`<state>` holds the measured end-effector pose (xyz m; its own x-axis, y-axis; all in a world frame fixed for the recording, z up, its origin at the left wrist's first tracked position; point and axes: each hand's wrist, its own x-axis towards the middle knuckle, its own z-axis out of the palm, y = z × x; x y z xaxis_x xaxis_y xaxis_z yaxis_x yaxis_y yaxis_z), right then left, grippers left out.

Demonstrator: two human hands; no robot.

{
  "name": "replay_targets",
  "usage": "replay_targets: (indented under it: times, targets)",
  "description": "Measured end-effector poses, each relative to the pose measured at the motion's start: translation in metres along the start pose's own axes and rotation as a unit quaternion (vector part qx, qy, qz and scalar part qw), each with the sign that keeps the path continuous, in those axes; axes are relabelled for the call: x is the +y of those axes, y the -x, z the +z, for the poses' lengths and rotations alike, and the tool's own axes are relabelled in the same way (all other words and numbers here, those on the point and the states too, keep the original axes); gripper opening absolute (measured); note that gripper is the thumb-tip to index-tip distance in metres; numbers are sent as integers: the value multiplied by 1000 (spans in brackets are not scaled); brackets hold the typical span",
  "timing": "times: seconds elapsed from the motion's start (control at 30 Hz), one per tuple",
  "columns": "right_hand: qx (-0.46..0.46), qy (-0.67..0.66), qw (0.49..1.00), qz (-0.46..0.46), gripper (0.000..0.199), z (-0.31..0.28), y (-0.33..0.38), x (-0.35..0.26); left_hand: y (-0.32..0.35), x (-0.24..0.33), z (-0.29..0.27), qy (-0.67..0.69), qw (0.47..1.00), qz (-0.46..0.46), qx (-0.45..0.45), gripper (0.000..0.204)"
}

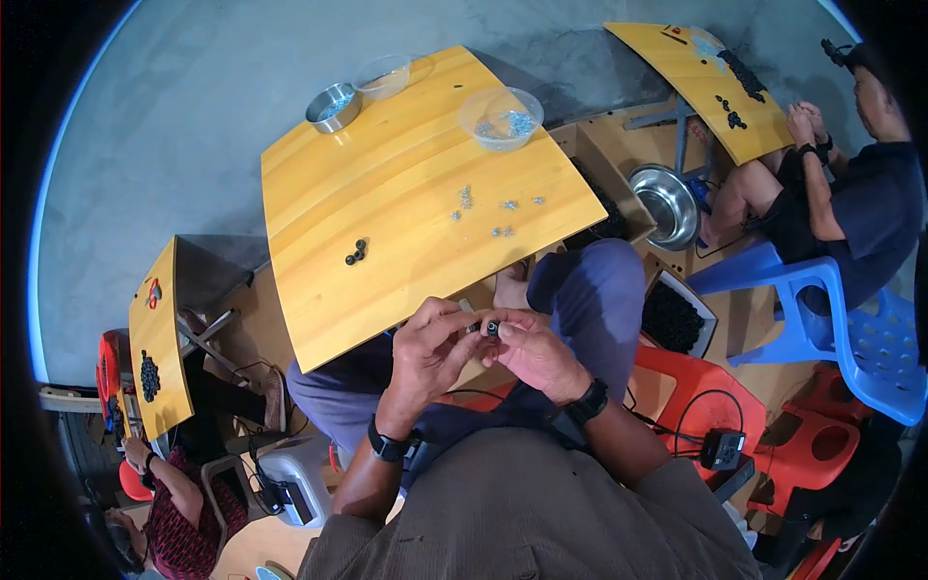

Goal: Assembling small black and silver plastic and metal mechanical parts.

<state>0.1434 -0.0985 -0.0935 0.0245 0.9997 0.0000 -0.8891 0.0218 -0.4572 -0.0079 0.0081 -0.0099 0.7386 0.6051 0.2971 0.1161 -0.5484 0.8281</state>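
Over my lap, just off the table's near edge, both hands are close together. My right hand (pixel 536 360) pinches a small black cylindrical part (pixel 493 329) with a pale ring at its end. Beside it, the fingertips of my left hand (pixel 425 346) close on a small dark piece (pixel 473 329), mostly hidden by the fingers. Whether the two pieces touch, I cannot tell. On the yellow wooden table (pixel 329 213) lie several small black parts (pixel 358 253) in a cluster. Farther right are several small clear or silvery pieces (pixel 466 198) in loose groups.
A steel bowl (pixel 324 120), a clear bowl (pixel 372 85) and a plastic bowl (pixel 488 137) of small bluish pieces stand on the table. Boxes of black parts (pixel 677 319) and a steel basin (pixel 667 198) sit at right. Co-workers work at side tables (pixel 715 116).
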Motion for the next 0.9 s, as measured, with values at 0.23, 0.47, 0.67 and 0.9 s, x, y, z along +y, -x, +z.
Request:
replay_targets:
  times: [0.23,0.47,0.67,0.9]
  targets:
    - [-18,23,1000,1,31,6,1,-2,10,-9,5,77,995,13,56,20]
    - [-21,69,997,11,30,15,5,-7,8,8,1,100,995,6,16,18]
    - [-25,66,997,8,29,14,6,-7,6,14,-2,87,996,-4,3,16]
    - [-8,72,997,5,27,17,7,-7,2,20,-6,13,999,30,-22,20]
